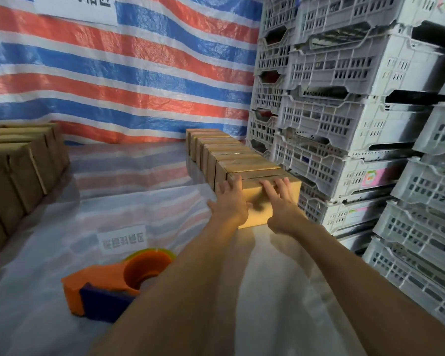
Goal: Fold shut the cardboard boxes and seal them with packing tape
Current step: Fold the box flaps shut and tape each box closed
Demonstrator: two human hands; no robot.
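Striped tarp is covering the floor. I'm pressing my left hand and right hand, fingers straight, against a cardboard box

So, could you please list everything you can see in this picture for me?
nearest box: one, brown, front of the centre row, under both hands
boxes behind it: several, brown, row running back toward the tarp
left boxes: several, brown, row at left edge
tape dispenser: one, orange and blue, on the floor, lower left
crates: many, white, stacked at right
tarp: one, red-white-blue striped, back wall
paper labels: two, white, on tarp and floor
left hand: one, fingers straight, against nearest box
right hand: one, fingers straight, against nearest box
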